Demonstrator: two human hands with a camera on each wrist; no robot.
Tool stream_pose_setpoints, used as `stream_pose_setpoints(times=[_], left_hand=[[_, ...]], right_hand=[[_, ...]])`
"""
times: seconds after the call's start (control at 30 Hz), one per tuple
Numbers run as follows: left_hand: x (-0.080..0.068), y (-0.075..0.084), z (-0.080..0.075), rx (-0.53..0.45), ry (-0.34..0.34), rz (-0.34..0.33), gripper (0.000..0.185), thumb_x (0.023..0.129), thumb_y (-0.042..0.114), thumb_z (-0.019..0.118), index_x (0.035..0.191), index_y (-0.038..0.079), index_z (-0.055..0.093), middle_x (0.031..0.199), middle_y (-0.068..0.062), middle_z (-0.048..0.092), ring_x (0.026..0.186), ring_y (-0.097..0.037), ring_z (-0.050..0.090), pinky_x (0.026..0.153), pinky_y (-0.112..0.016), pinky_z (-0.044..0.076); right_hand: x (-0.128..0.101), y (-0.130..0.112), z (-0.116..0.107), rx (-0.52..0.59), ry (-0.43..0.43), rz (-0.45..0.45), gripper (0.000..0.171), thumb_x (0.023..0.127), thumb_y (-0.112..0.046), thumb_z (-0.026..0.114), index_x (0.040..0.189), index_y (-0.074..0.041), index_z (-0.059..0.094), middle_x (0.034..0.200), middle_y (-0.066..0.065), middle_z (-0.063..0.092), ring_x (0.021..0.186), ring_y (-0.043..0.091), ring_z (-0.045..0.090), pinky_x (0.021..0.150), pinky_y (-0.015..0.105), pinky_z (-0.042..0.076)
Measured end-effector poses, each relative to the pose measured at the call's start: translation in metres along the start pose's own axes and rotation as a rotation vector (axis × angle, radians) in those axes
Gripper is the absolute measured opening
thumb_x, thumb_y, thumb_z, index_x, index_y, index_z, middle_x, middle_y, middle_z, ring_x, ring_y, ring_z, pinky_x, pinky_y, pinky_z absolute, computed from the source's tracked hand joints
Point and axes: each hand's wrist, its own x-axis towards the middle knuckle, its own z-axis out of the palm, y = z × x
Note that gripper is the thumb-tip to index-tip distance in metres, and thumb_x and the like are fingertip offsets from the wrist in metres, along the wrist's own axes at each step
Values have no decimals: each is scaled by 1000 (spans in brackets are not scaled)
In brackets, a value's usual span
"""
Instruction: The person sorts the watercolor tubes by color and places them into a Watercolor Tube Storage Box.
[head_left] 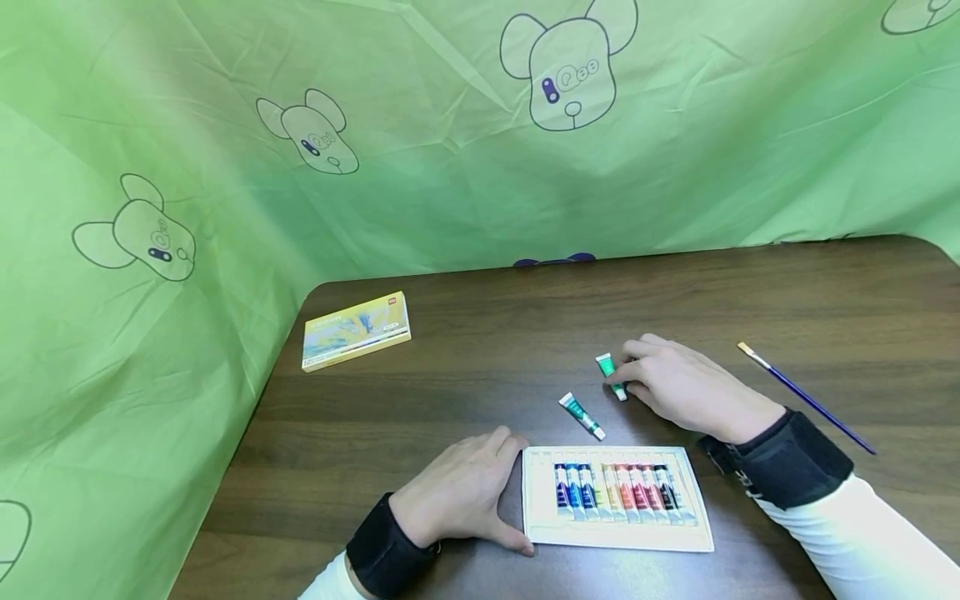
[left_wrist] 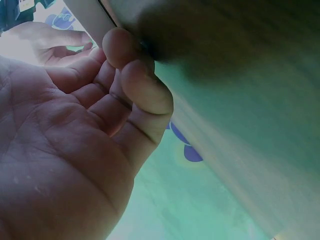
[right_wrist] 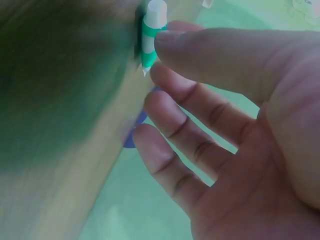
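My right hand (head_left: pixel 637 371) lies on the dark wooden table (head_left: pixel 480 367) and pinches a small green paint tube (head_left: pixel 611 375) between thumb and index finger. The right wrist view shows that tube (right_wrist: pixel 151 30) at the tips of my right hand (right_wrist: pixel 160 55), the other fingers loosely spread. A second green tube (head_left: pixel 581 415) lies loose a little nearer to me. My left hand (head_left: pixel 504 493) rests flat on the table, its thumb along the left edge of a white tray (head_left: pixel 536 500) holding a row of several coloured tubes. My left hand's palm (left_wrist: pixel 75 150) fills the left wrist view.
A blue-handled paintbrush (head_left: pixel 806 398) lies to the right of my right hand. A flat yellow box (head_left: pixel 356 331) sits near the table's far left corner. Green printed cloth (head_left: pixel 150 292) hangs behind and to the left of the table.
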Motion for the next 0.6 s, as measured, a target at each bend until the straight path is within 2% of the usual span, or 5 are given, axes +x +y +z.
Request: stream_pose_setpoints(times=[0.17,0.37,0.6], left_hand=[[-1,0,0,1,7,-1,101,68,76,85,142,14,54,112,5,58,95,-5,53,92,-27,53],[-1,1,1,9,17,1,101,68,75,86,141,14,55,112,5,58,95,-5,54,92,-27,54],[-1,1,1,14,18,1,101,67,75,86,141,14,55,112,5,59,95,-5,55,92,-27,54]], right_hand=[[1,4,2,-5,33,-9,21,84,-2,83,99,-17,84,86,-8,60,81,10,51,70,30,46],[1,5,4,-42,70,-39,18,82,-4,86,94,-17,84,89,-6,63,84,14,57,73,35,51],[0,4,4,-60,52,15,12,82,-11,88,88,-19,81,89,-7,63,84,15,59,71,36,52]])
